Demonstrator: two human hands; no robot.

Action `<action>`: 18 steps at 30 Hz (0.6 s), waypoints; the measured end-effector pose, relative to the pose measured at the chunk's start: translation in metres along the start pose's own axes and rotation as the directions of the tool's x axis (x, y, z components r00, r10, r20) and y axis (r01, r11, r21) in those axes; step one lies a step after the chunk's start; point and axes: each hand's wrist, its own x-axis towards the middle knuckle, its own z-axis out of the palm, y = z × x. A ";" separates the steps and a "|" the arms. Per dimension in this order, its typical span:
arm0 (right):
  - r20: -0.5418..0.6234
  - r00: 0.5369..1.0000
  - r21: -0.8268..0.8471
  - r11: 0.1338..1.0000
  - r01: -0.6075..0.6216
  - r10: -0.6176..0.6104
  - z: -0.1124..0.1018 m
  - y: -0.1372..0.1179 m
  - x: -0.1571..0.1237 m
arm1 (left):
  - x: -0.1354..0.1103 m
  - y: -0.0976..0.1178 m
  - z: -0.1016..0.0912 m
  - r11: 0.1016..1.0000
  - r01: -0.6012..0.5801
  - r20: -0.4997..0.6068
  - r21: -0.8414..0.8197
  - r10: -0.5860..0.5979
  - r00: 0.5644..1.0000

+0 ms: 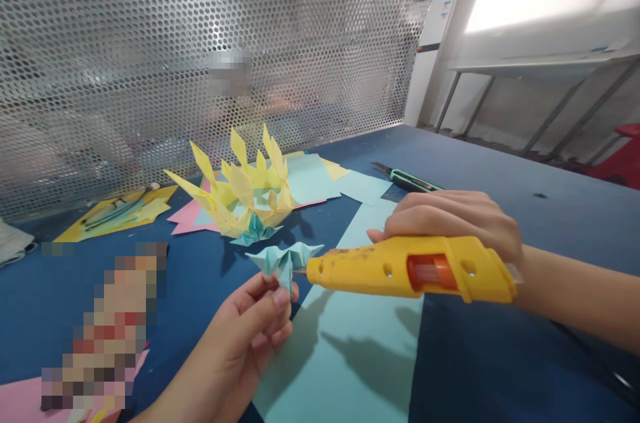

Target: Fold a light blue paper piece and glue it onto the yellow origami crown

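Between the thumb and fingers of my left hand (255, 326) is a light blue folded paper piece (284, 259) with points spread to both sides. My right hand (450, 223) is wrapped round a yellow hot glue gun (370, 269), lying on its side with a glue stick showing in its window. The nozzle meets the blue folded piece near its middle, though whether glue is coming out I cannot tell. Just beyond stands a yellow folded-paper crown (240, 189) with upright points. At its front base sits a teal folded paper piece (256, 229).
A light blue sheet (350, 349) lies under my hands. Behind my right hand is a utility knife (405, 179). Coloured paper (313, 176) lies beyond the crown, and yellow paper (117, 213) at left. A perforated metal panel (190, 29) borders the blue table (500, 169).
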 end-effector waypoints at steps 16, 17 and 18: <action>-0.001 1.000 -0.004 1.000 -0.012 0.012 -0.002 -0.001 -0.001 | 0.003 -0.001 -0.005 0.999 -0.008 0.091 -0.032 0.011 0.996; -0.011 1.000 -0.005 1.000 -0.012 0.012 -0.001 -0.001 -0.002 | 0.003 -0.001 -0.005 0.999 -0.010 0.088 -0.033 0.013 0.996; -0.014 1.000 -0.006 1.000 -0.012 0.012 0.000 0.000 -0.002 | 0.003 -0.001 -0.005 0.999 -0.009 0.086 -0.033 0.012 0.996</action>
